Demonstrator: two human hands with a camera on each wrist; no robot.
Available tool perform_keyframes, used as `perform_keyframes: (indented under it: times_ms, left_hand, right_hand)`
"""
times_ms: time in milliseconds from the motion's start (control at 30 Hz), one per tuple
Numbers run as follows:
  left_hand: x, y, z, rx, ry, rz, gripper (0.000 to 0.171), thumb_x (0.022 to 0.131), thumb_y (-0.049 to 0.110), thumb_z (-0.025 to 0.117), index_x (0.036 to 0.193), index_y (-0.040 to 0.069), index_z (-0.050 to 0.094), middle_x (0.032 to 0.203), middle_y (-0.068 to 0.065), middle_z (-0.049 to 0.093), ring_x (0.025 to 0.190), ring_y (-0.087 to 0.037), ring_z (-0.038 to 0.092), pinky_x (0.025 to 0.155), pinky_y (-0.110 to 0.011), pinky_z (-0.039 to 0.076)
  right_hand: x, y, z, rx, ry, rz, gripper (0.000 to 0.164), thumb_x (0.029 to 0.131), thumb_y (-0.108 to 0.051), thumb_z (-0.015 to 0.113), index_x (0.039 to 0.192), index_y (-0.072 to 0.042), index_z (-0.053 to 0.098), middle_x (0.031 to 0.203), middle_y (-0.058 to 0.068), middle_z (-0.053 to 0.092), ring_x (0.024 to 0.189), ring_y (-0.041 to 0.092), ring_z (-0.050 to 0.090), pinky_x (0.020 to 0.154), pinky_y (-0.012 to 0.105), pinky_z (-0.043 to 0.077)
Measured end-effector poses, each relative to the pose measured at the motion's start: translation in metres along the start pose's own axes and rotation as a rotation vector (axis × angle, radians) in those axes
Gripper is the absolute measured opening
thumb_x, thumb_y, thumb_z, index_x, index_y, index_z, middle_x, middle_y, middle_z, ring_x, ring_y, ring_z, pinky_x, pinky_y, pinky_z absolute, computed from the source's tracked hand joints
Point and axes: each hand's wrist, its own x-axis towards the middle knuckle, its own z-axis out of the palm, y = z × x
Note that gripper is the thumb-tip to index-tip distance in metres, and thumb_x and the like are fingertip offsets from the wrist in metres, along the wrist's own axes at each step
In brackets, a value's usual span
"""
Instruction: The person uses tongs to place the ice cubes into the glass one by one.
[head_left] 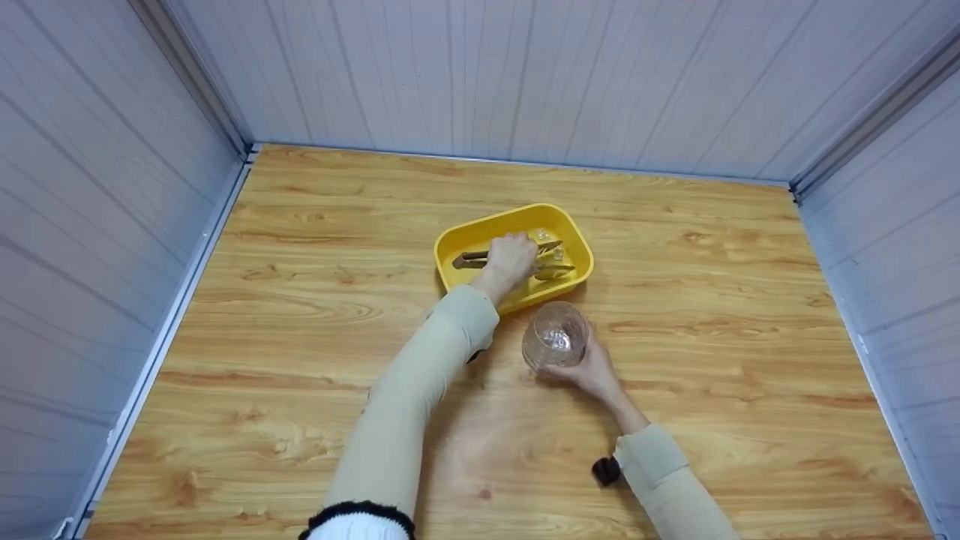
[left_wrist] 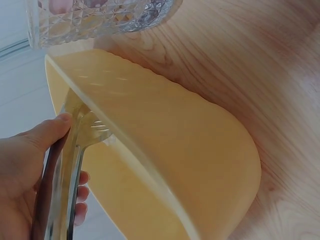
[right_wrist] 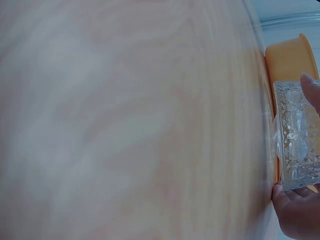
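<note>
My left hand [head_left: 512, 259] grips a pair of metal tongs [left_wrist: 70, 170], with thumb on one arm and fingers round the other. The tongs' slotted ends point down into a yellow plastic bin [left_wrist: 170, 125], their tips apart. Small clear pieces like ice cubes [head_left: 558, 255] lie in the bin near those tips. Nothing can be seen pinched between them. On the near side of the bin, my right hand [head_left: 594, 367] holds a clear glass [head_left: 555, 337] with a cut diamond pattern. In the right wrist view, thumb and fingers wrap the patterned glass [right_wrist: 300, 135] from opposite sides.
A wood-grain table [head_left: 300, 315] lies under everything. Pale panel walls [head_left: 487, 82] close it off at the back and on both sides. The glass stands close to the bin's near edge.
</note>
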Motion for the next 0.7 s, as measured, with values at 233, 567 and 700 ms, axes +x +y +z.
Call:
perform_keyframes:
  times_ms: [233,567,700]
  left_hand:
    - [0.004,0.002,0.001,0.016,-0.024,0.000,0.039,0.088,0.037,0.054,0.115,0.010,0.059,0.112,-0.007,0.056,0.097,-0.024,0.054,0.072,-0.038,0.049]
    - [0.007,0.004,0.001,0.023,-0.020,0.011,0.037,0.089,0.035,0.054,0.116,0.011,0.060,0.112,-0.006,0.057,0.098,-0.024,0.054,0.074,-0.039,0.049]
    - [0.007,0.005,0.002,0.016,-0.024,0.008,0.036,0.089,0.035,0.053,0.116,0.012,0.060,0.114,-0.006,0.057,0.099,-0.024,0.054,0.073,-0.039,0.049]
  right_hand:
    - [0.003,0.017,0.000,-0.027,0.007,-0.012,0.097,0.056,-0.005,0.084,0.134,0.006,0.027,0.127,0.024,0.043,0.119,0.034,0.039,0.101,0.042,0.025]
    - [0.001,0.014,0.000,-0.023,0.008,0.008,0.094,0.057,0.000,0.082,0.133,0.008,0.027,0.127,0.027,0.042,0.119,0.037,0.038,0.101,0.043,0.025]
    - [-0.004,-0.006,-0.001,-0.024,0.002,0.010,0.091,0.059,0.004,0.079,0.132,0.011,0.025,0.126,0.031,0.041,0.119,0.040,0.037,0.101,0.046,0.024]
